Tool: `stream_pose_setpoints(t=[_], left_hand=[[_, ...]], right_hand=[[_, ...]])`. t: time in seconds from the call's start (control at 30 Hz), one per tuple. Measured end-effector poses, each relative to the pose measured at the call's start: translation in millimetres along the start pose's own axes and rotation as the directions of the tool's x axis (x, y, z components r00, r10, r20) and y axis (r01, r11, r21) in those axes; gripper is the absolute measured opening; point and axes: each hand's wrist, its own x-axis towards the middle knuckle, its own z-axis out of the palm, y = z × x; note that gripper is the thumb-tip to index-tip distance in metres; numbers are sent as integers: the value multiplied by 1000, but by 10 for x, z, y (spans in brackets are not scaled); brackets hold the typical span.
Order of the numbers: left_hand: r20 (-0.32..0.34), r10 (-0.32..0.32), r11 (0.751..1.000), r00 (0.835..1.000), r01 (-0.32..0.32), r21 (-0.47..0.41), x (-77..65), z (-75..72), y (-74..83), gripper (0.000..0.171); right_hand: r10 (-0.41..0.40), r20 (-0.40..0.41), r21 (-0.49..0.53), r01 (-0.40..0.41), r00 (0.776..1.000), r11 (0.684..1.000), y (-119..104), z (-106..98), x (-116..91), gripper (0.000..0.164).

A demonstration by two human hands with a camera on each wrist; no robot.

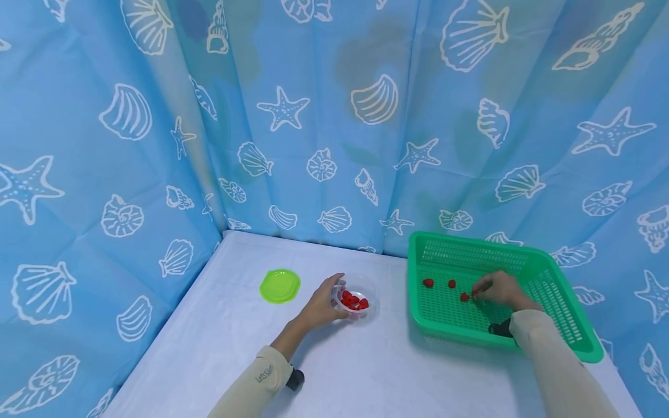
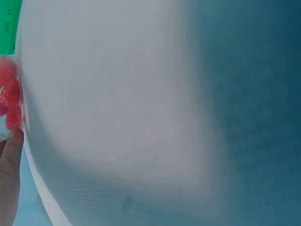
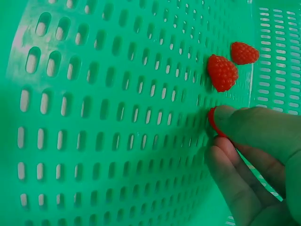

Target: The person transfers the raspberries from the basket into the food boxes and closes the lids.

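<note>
My left hand point(image 1: 321, 303) holds a small clear round plastic container point(image 1: 370, 290) on the table, thumb on the near side and fingers on the far side. Several red raspberries point(image 1: 351, 299) lie inside it; the left wrist view catches some raspberries point(image 2: 11, 96) at its edge, above a fingertip. Inside a green plastic basket point(image 1: 444, 331), my right hand point(image 1: 502, 290) pinches a raspberry point(image 3: 212, 121) between thumb and fingers, mostly hidden by them. Beside it on the basket floor sit a raspberry point(image 3: 222, 73) and another raspberry point(image 3: 244, 52). One raspberry point(image 1: 428, 283) lies nearer the basket's left wall.
A lime-green round lid point(image 1: 280, 286) lies on the white-covered table point(image 1: 209, 348), left of the container. Blue curtains point(image 1: 334, 116) printed with shells and starfish stand behind and at the left. The basket's raised walls surround my right hand.
</note>
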Motion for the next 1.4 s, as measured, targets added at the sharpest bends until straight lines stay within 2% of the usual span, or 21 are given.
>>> stream_pose_setpoints(t=[0.63,0.87,1.17,1.3,1.4], left_hand=[[1,5,1000,1000,-5,19,1,21,-16,98],[-8,13,1000,1000,-13,0,1,14,-8,96],[-2,11,1000,1000,-11,14,-8,39,-5,96],[2,8,1000,1000,-8,13,-8,25,-3,97],[0,6,1000,1000,-6,9,-15,7,6,97]], right_hand=[[-12,-17,-28,11,1000,1000,-3,59,-56,12],[-48,-41,-38,46,998,998,-86,5,-32,15],[-104,-96,-31,101,990,994,-406,-88,11,19],[-169,-134,-46,164,977,985,-694,-120,51,17],[-226,-174,-12,228,958,974,-993,-118,77,15]])
